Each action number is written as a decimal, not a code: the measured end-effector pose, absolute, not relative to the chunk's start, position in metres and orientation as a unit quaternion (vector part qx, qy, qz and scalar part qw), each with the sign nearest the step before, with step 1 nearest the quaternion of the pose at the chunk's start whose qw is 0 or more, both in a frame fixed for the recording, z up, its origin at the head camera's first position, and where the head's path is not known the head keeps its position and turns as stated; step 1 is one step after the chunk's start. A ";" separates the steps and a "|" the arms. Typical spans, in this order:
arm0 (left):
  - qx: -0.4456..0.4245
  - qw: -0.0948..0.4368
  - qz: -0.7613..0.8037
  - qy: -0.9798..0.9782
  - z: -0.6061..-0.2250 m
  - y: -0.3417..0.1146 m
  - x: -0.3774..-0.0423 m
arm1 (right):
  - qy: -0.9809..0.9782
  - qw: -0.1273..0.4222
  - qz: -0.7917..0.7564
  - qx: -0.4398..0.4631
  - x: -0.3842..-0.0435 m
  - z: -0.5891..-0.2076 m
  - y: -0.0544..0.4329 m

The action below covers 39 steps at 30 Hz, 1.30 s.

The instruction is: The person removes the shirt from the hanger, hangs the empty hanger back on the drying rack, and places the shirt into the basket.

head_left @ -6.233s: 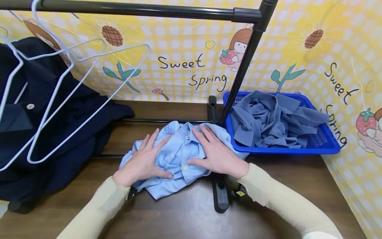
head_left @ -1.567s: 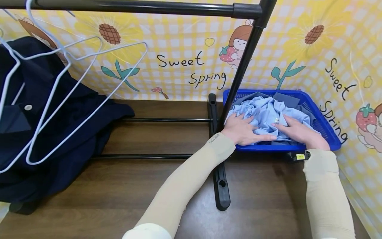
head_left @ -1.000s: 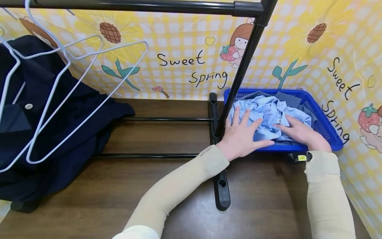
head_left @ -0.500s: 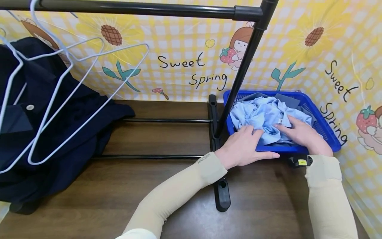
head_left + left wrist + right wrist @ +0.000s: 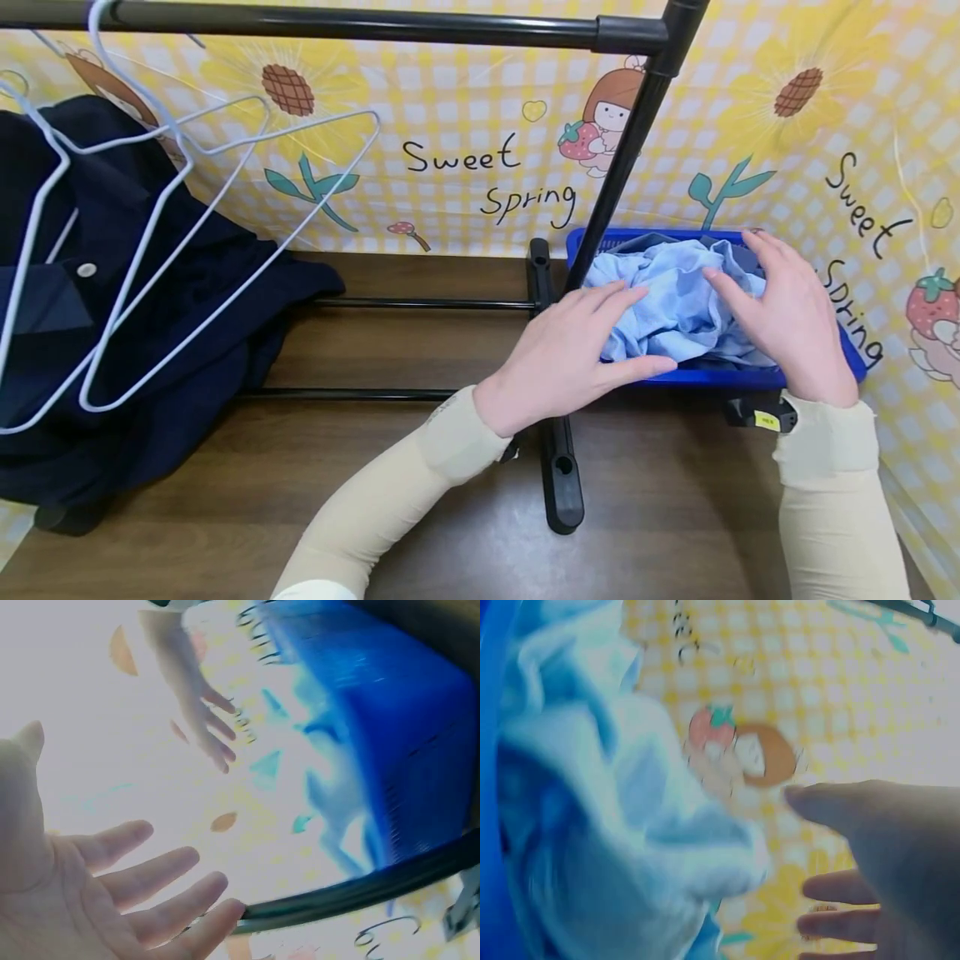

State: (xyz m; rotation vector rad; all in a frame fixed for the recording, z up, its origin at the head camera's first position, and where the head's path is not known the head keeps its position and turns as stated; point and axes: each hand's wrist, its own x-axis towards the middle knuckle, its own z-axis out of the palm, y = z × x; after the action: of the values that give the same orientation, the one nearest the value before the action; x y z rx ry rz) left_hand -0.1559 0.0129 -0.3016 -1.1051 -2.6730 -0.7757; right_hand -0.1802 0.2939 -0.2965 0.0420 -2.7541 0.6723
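A crumpled light blue shirt (image 5: 675,308) lies in the blue basket (image 5: 697,379), on top of a darker grey-blue garment. My left hand (image 5: 577,350) hovers open over the basket's front left corner with straight fingers. Over the basket's right side, my right hand (image 5: 780,308) is also open, just above the shirt. Neither hand holds anything. In the left wrist view my open left hand (image 5: 127,900) shows spread fingers, with the basket (image 5: 390,727) beyond. The right wrist view, blurred, has the shirt (image 5: 607,847) beside my right hand (image 5: 885,855).
A black clothes rack pole (image 5: 622,158) slants up beside the basket, and its foot (image 5: 558,467) lies on the wooden table. White wire hangers (image 5: 150,233) hang at the left over a dark navy garment (image 5: 150,350). A yellow printed backdrop stands behind and to the right.
The shirt went from the table into the basket. Over the last second both hands lifted off it, opening and drawing up and back.
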 end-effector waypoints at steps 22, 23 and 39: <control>-0.322 0.234 -0.374 -0.838 -0.267 -0.080 -0.152 | -0.826 0.397 0.363 0.166 -0.150 -0.265 0.201; -0.318 0.239 -0.374 -0.838 -0.267 -0.084 -0.152 | -0.817 0.411 0.365 0.175 -0.149 -0.263 0.197; -0.245 0.286 -0.373 -0.848 -0.253 -0.135 -0.146 | -0.706 0.525 0.372 0.297 -0.154 -0.212 0.142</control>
State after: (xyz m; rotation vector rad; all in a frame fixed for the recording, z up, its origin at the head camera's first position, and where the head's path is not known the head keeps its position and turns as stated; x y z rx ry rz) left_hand -0.1459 -0.1348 -0.2529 -0.6540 -2.2657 -0.9978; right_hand -0.1539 0.1423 -0.2116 0.7104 -1.6886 0.8899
